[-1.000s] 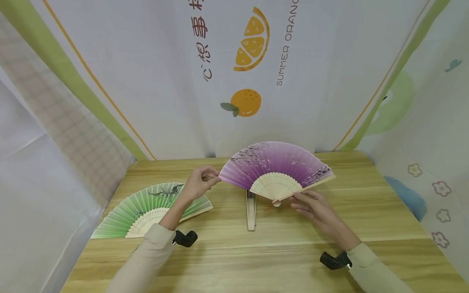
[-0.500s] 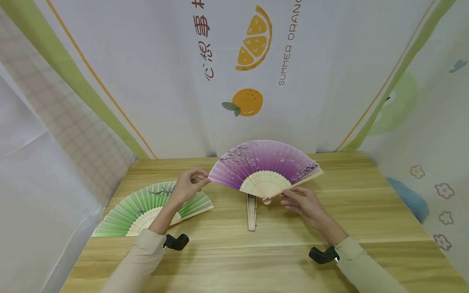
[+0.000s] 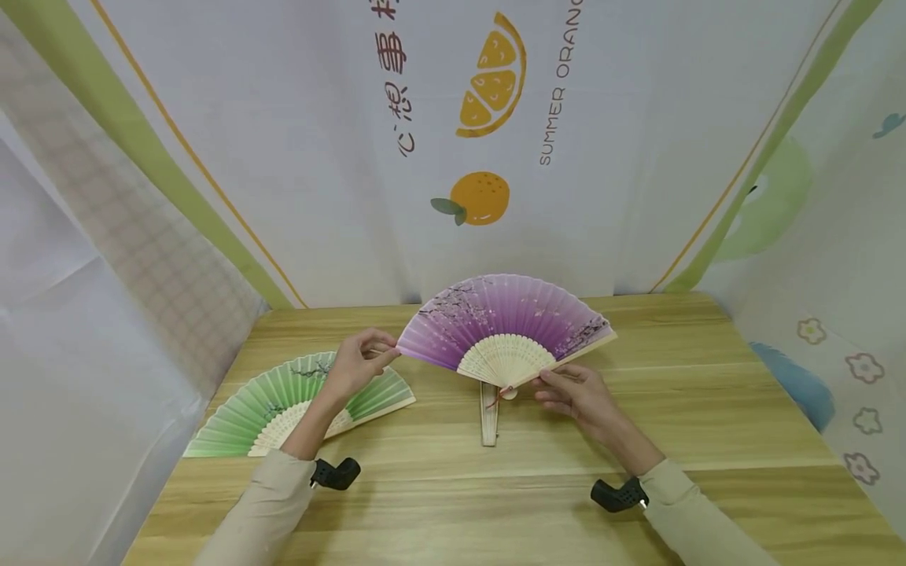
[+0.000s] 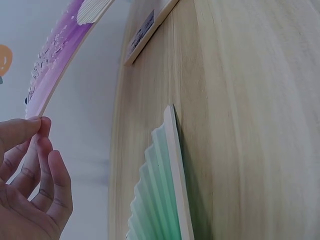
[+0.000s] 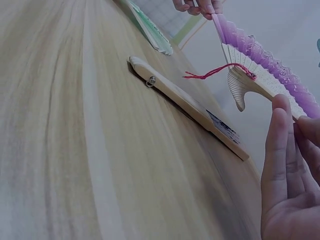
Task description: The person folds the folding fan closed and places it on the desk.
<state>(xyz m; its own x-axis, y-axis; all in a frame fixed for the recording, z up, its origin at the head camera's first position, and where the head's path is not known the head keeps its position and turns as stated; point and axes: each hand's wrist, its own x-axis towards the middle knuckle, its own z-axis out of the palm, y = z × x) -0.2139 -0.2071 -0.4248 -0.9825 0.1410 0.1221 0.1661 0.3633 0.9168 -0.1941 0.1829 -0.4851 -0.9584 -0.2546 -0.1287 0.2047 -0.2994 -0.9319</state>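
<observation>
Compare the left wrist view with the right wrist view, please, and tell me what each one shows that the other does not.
Only the left wrist view: part of a round orange print on the backdrop.

Only the right wrist view: the right hand, a thin red cord tassel on the purple fan, and a small metal ring on the folded fan.

Both: the left hand, the open purple pleated fan, part of the green pleated fan, the narrow folded fan and the wood-grain table.

left grip point(image 3: 358, 365): fingertip pinch | right grip point(image 3: 583, 399): fingertip pinch | arms point(image 3: 258, 503): extended forward
</observation>
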